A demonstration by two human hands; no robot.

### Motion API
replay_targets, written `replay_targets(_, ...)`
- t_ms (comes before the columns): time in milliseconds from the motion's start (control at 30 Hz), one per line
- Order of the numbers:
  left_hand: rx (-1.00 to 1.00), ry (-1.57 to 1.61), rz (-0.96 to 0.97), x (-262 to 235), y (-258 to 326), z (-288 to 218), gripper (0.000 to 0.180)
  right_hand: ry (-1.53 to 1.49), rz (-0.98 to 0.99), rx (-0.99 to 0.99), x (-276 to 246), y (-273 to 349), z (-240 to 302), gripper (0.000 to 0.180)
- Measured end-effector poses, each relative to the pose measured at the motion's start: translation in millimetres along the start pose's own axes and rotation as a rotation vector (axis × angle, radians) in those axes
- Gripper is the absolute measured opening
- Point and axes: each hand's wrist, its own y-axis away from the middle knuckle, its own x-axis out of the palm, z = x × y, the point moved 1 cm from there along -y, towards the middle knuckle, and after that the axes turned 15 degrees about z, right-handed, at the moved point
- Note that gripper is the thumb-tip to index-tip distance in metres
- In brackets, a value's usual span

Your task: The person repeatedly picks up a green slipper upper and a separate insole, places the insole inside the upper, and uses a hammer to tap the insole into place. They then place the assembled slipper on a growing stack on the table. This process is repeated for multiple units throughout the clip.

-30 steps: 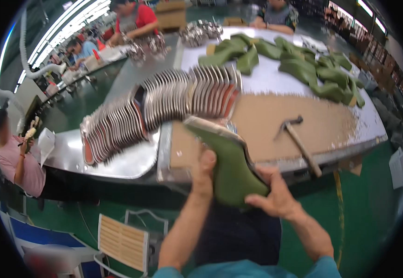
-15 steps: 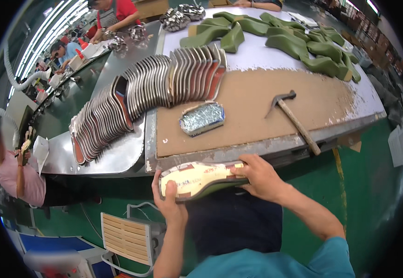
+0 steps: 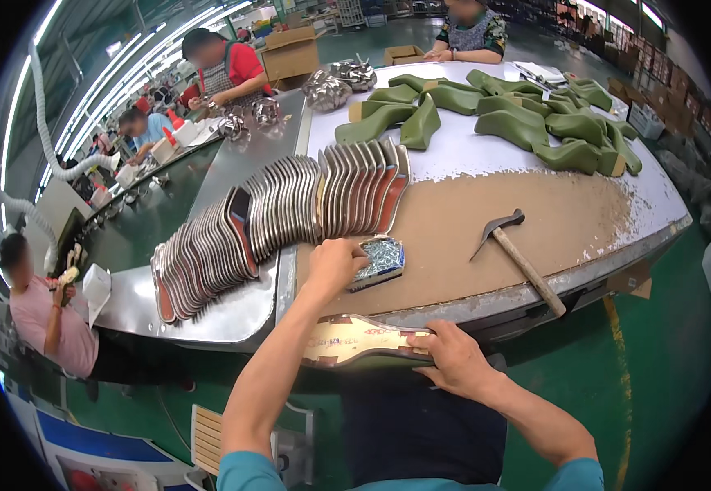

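Note:
My right hand (image 3: 456,357) grips one end of a green shoe last with a cream insole (image 3: 360,342) on its sole, thumb on top. The last lies sideways just off the table's front edge, insole facing up. My left hand (image 3: 338,266) has reached to the left end of a small open box (image 3: 378,262) full of loose, shiny metal nails. Its fingers are bent and drawn together at the nails; the fingertips are partly hidden, so any nail between them cannot be made out. My left forearm covers the left end of the insole.
A hammer (image 3: 519,260) with a wooden handle lies right of the box, its handle end over the front edge. Curved metal-edged plates (image 3: 286,204) stand in rows on the left. Several green shoe lasts (image 3: 511,123) are heaped at the back. Co-workers sit beyond; one stands left.
My left hand has let go of the last and moved up to the nail box. My right hand keeps holding the last. The view has tilted up.

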Motion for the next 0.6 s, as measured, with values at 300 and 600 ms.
replay_targets(300, 0.189, 0.012, -0.262, 4.8, 17.2, 2.9, 0.013, 0.004, -0.027, -0.002, 3.4, 0.4, 2.2, 0.066)
replay_targets(600, 0.335, 0.464, 0.104, 0.8, 92.8, -66.7, 0.034, -0.003, 0.027, 0.033, -0.6, 0.9, 0.2, 0.06)
